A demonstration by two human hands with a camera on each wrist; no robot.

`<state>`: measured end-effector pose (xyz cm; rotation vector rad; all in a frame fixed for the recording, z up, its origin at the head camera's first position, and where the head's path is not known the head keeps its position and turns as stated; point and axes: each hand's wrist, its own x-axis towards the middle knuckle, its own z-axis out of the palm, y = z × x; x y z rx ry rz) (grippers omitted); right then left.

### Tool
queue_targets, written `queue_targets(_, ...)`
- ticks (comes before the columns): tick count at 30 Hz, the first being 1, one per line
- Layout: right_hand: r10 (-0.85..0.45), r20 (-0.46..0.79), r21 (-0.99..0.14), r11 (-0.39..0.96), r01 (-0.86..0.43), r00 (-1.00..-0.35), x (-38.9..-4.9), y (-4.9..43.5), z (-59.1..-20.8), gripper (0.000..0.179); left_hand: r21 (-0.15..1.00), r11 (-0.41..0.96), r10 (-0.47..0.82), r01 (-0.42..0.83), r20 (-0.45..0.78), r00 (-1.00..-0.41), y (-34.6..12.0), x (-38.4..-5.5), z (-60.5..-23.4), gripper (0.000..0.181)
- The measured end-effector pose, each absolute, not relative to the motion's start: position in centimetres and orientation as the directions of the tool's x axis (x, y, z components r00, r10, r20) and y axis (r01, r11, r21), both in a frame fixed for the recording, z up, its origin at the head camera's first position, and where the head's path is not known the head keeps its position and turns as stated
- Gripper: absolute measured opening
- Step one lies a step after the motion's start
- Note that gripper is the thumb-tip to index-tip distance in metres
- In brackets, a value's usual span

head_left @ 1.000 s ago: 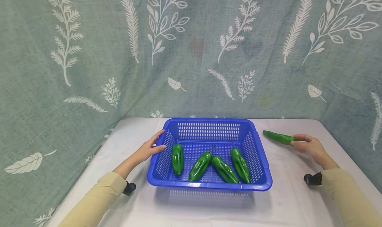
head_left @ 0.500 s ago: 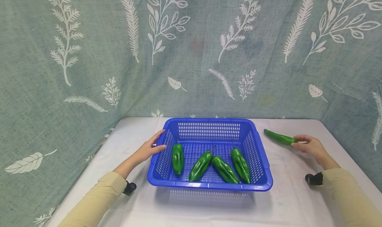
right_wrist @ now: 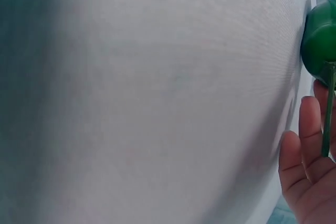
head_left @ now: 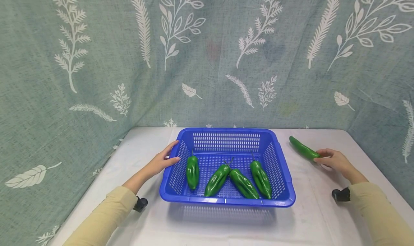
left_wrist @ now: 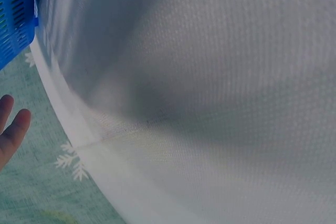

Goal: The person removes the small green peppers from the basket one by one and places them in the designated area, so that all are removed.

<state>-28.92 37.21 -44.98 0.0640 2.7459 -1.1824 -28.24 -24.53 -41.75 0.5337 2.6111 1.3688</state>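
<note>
In the head view my right hand point(head_left: 334, 162) pinches the stem end of a long green pepper point(head_left: 303, 149), right of the basket. The right wrist view shows the green pepper point(right_wrist: 320, 40) close up, its thin stem running down past my fingers. My left hand point(head_left: 160, 162) rests at the left rim of a blue plastic basket point(head_left: 207, 200), fingers and thumb spread. Two of its fingers point(left_wrist: 16, 127) show straight in the left wrist view, below the basket's slotted wall point(left_wrist: 16, 9). Several green peppers lie inside the basket, among them one at the left point(head_left: 192, 172).
A white cloth covers the table point(head_left: 310, 217). Behind it and along the sides hangs a green curtain point(head_left: 207, 59) with white leaf prints. Dark straps with small black devices sit at the left wrist point(head_left: 140, 204) and right wrist point(head_left: 341, 194).
The pepper in my right hand has turned, its far tip swinging away and slightly right. The right hand has shifted slightly. My left hand and the basket stay put.
</note>
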Motion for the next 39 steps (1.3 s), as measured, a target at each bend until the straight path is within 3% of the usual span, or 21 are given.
queue_targets(7,-0.075,-0.158,-0.668,0.743,0.051,-0.985,-29.0,36.6,-43.8,0.071,0.821,0.519,0.373,0.240,0.035,-0.927,-24.5,-28.2,-41.7,0.068)
queue_targets(14,-0.119,-0.075,-0.624,0.780,-0.046,-0.990,-28.8,35.6,-41.8,0.061,0.819,0.525,0.364,0.231,0.029,-0.931,-24.1,-27.7,-40.9,0.066)
queue_targets(20,-0.138,-0.032,-0.629,0.772,-0.087,-0.990,-28.9,35.3,-42.2,0.054,0.817,0.527,0.372,0.236,0.028,-0.928,-23.3,-26.5,-39.0,0.065)
queue_targets(25,-0.204,0.031,-0.626,0.759,-0.178,-0.978,-28.9,34.6,-42.4,0.043,0.820,0.527,0.372,0.224,0.014,-0.928,-23.2,-26.3,-38.8,0.064)
queue_targets(30,-0.235,0.047,-0.617,0.757,-0.213,-0.971,-29.4,34.1,-42.6,0.042,0.823,0.525,0.371,0.217,0.008,-0.929,-23.3,-26.4,-39.0,0.065)
queue_targets(34,-0.268,0.084,-0.585,0.767,-0.265,-0.960,-29.9,33.9,-43.0,0.039,0.825,0.521,0.373,0.220,0.012,-0.928,-23.3,-26.5,-39.0,0.065)
queue_targets(39,-0.281,0.045,-0.483,0.834,-0.267,-0.959,-30.5,33.2,-42.8,0.042,0.824,0.520,0.373,0.223,0.016,-0.928,-23.2,-26.5,-39.0,0.064)
